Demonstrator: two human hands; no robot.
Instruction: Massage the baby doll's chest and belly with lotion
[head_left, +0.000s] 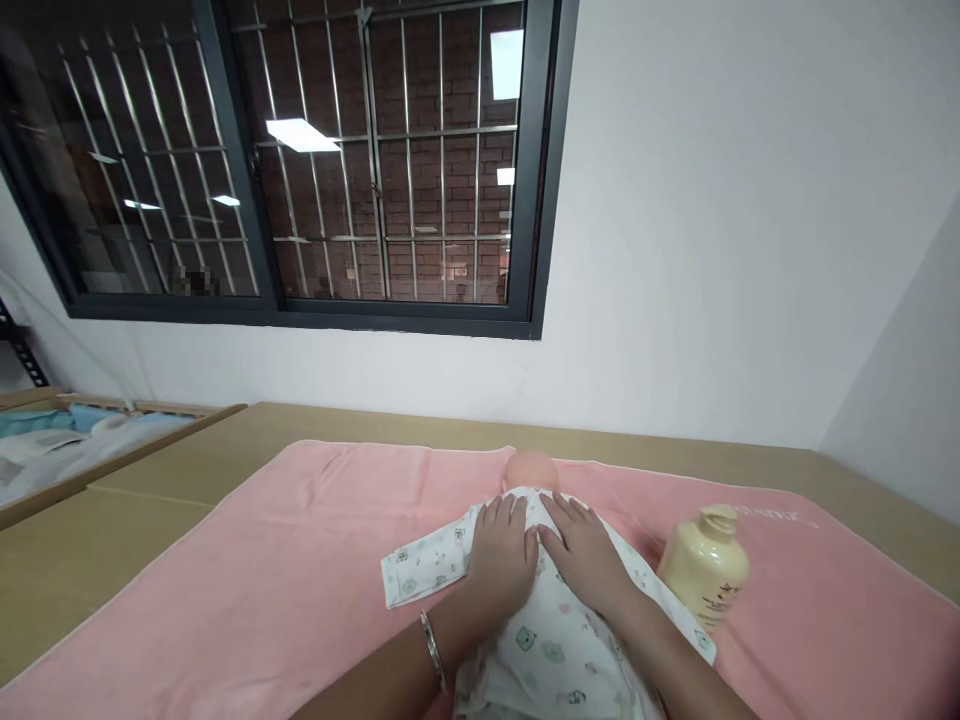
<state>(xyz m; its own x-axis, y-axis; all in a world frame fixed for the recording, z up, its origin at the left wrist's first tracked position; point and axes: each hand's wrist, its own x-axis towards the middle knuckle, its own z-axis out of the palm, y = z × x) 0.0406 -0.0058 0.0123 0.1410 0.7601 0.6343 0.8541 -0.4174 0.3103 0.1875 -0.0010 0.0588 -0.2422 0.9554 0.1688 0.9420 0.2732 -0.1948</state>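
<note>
A baby doll, its smooth round head (531, 470) toward the wall, lies on a pink towel (322, 560). It wears a white long-sleeved baby garment (551, 650) printed with small green and pink figures. My left hand (504, 555) rests flat on the upper left of the garment, fingers stretched toward the head. On the upper right, my right hand (589, 555) lies flat too, with fingers spread. The two thumbs nearly meet in the middle. A bracelet (433, 650) circles my left wrist. Beside the garment's right sleeve is a cream pump bottle (705, 565).
The towel covers a tan tabletop (187, 460) set against a white wall (712, 250). At the far left, a wooden-edged box (202, 425) holds pale and blue cloth or plastic. A dark-framed window (390, 318) with metal bars is above the table.
</note>
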